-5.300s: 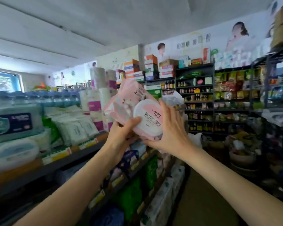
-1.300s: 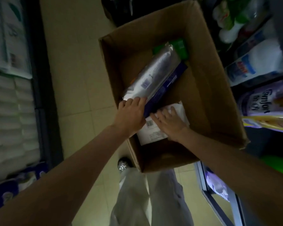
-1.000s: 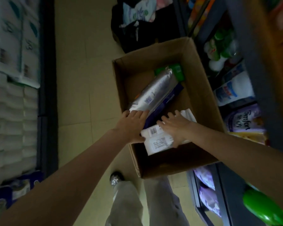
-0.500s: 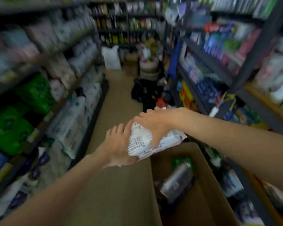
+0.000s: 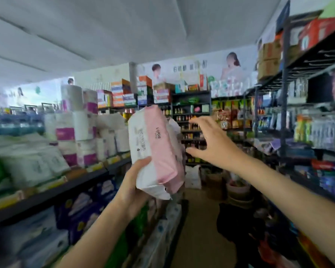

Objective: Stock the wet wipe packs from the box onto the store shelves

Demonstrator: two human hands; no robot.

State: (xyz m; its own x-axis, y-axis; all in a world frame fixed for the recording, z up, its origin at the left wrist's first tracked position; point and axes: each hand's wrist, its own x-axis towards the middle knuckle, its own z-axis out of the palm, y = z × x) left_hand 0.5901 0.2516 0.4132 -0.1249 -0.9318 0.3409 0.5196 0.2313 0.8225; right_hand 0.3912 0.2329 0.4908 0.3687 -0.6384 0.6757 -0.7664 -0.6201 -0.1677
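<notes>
The pink-and-white wet wipe pack [image 5: 155,151] is clamped upright in the left grip [image 5: 132,187]. The right grip [image 5: 211,144], beside it, is spread, holding nothing. The pack should be steadied before shelving.

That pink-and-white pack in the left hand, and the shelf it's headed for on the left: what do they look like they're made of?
Wet wipe pack: soft plastic film, slightly glossy, judging by its crimped, wrinkled bottom seam. The left hand grips its lower end. Left shelf: dark board, probably painted metal, though blur leaves that open.

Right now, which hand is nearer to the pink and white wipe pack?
Left. The left hand grips the wipe pack at its bottom; the right hand is open beside it, apart.
</notes>
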